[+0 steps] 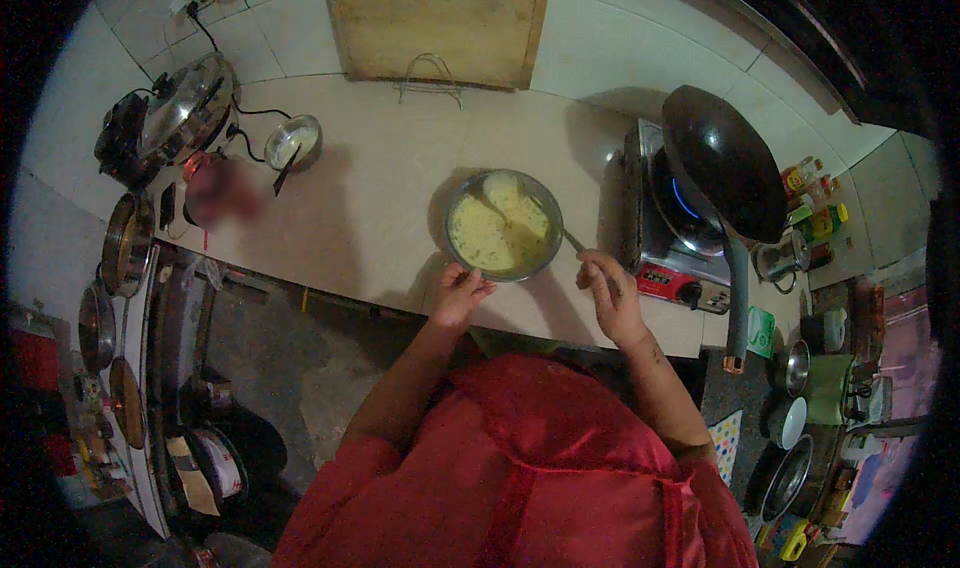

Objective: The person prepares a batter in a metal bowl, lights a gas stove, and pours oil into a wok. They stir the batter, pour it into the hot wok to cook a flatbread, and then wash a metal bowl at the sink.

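A round metal bowl (556, 225) stands on the pale countertop before me, holding a yellow mixture with darker green flecks. My left hand (460, 295) grips the bowl's near rim at its left side, thumb and fingers pinched on it. In my right hand (609, 289) is the handle of a metal spoon (571, 239), which crosses the bowl's right rim. The other end of the spoon appears to lie in the mixture, where a paler rounded patch shows near the far rim.
Right of the bowl, a wok (724, 163) tilts over a gas stove (679, 287) with a blue flame, its handle jutting towards me. A small bowl (307, 129) with a dark-handled utensil, a lidded pan (187, 110) and a wire rack (430, 84) stand further back.
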A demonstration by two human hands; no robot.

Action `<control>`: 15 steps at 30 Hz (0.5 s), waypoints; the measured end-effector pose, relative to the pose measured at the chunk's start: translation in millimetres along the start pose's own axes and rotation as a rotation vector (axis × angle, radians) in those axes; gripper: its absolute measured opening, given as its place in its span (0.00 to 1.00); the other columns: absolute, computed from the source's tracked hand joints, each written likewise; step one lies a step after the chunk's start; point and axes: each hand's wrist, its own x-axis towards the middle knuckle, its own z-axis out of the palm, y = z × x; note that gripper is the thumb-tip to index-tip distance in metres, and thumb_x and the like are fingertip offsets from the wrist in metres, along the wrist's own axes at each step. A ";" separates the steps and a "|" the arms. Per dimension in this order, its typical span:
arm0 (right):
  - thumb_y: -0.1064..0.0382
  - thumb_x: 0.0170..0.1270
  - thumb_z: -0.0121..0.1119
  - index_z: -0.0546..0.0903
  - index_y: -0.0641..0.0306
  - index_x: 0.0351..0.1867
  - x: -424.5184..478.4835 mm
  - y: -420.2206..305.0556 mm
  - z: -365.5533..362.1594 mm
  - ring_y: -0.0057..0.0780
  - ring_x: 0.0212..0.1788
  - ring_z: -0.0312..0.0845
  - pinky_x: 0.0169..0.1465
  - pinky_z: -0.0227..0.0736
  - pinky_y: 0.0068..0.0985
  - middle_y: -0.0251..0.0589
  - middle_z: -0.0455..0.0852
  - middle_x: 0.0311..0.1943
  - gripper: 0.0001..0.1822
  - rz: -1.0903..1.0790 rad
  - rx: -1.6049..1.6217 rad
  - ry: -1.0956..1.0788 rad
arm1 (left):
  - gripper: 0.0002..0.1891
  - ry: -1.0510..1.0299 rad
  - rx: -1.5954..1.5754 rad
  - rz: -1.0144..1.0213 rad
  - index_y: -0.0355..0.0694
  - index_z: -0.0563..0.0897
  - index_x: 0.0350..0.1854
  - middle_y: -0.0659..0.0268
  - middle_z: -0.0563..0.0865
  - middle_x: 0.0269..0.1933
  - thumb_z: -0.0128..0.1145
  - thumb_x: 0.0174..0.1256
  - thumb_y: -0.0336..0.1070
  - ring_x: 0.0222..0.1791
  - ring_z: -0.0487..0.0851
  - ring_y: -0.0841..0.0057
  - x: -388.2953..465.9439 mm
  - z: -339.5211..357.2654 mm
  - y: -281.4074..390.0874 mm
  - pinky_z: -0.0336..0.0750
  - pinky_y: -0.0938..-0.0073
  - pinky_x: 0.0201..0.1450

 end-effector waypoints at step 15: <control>0.70 0.58 0.51 0.75 0.64 0.43 -2.7 7.1 6.1 0.44 0.29 0.75 0.33 0.70 0.30 0.49 0.79 0.30 0.11 -0.172 -0.497 -0.154 | 0.05 0.094 -0.131 -0.011 0.43 0.72 0.37 0.65 0.78 0.35 0.54 0.61 0.29 0.34 0.81 0.69 -6.5 11.0 4.0 0.79 0.64 0.42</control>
